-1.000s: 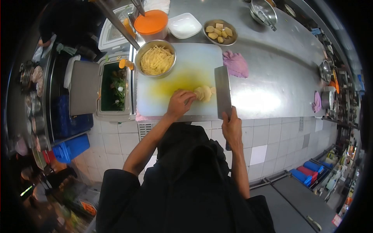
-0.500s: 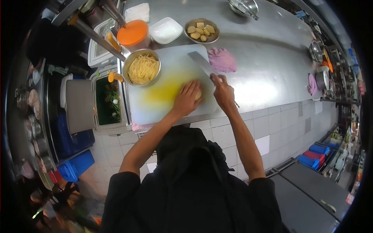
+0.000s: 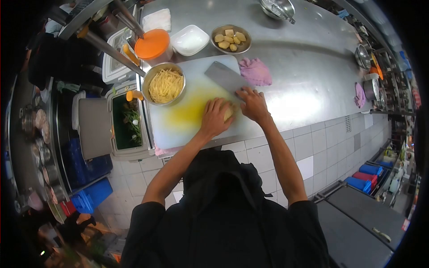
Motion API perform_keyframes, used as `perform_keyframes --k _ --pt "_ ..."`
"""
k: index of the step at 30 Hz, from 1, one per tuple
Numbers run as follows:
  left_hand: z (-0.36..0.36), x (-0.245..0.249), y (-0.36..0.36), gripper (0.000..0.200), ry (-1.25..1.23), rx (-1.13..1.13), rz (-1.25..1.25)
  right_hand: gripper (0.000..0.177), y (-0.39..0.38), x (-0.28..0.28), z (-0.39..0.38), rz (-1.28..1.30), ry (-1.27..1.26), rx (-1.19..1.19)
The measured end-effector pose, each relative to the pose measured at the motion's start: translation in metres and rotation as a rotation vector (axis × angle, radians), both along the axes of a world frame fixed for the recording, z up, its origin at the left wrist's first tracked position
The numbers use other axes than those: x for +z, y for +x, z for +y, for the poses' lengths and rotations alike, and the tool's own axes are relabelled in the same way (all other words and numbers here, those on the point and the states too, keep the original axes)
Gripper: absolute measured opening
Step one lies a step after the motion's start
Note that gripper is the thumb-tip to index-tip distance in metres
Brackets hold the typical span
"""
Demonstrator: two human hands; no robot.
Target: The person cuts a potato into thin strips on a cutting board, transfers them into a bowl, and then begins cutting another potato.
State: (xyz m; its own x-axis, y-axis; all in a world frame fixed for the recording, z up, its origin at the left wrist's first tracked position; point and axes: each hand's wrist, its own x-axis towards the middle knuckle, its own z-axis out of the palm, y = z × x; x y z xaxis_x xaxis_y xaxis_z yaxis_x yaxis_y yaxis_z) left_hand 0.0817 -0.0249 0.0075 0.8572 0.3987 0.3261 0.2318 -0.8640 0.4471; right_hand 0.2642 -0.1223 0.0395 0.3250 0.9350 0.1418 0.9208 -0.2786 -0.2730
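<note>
My left hand (image 3: 213,118) rests on the white cutting board (image 3: 201,67), its fingers bent over a pale peeled potato (image 3: 229,112) and pressing it down. Much of the potato is hidden under those fingers. My right hand (image 3: 254,105) grips a cleaver (image 3: 222,76) by its handle, to the right of the potato. The blade's broad face is turned up toward me and points away to the left over the board. A yellow stain (image 3: 185,111) spreads across the board beside my left hand. At the board's left edge stands a metal bowl (image 3: 183,90) heaped with potato shreds (image 3: 165,85).
Behind the board are an orange-lidded tub (image 3: 152,43), a white dish (image 3: 191,40) and a metal bowl (image 3: 215,48) of peeled potato pieces. A pink cloth (image 3: 255,72) lies beside the board. An open bin (image 3: 130,154) with green scraps stands at the left.
The cleaver has tilted, so its broad face now shows, and its far end has swung left. My left hand stays on the potato. The whole view has shifted slightly.
</note>
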Motion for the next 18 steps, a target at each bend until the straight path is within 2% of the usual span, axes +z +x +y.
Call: perform_keyframes --k 4,6,10,12,15,18 --pt "0.003 0.0 0.005 0.053 -0.008 0.002 -0.052 0.032 0.001 0.0 -0.004 0.086 0.107 0.043" --pt "0.004 -0.004 0.003 0.047 -0.021 -0.005 -0.072 0.023 -0.003 -0.002 -0.007 0.209 -0.028 0.093" --pt "0.003 -0.006 0.001 0.045 -0.048 0.0 -0.063 0.019 -0.006 -0.006 -0.002 0.286 -0.056 0.009" --pt "0.003 -0.006 0.001 0.044 -0.052 -0.009 -0.096 0.018 -0.006 -0.007 -0.001 0.451 0.003 -0.113" --pt "0.004 -0.008 0.001 0.044 -0.075 -0.006 -0.111 0.017 -0.009 -0.01 0.001 0.561 0.132 -0.195" --pt "0.005 -0.009 0.001 0.044 -0.061 -0.018 -0.139 0.017 -0.017 -0.009 0.003 0.68 0.084 -0.176"
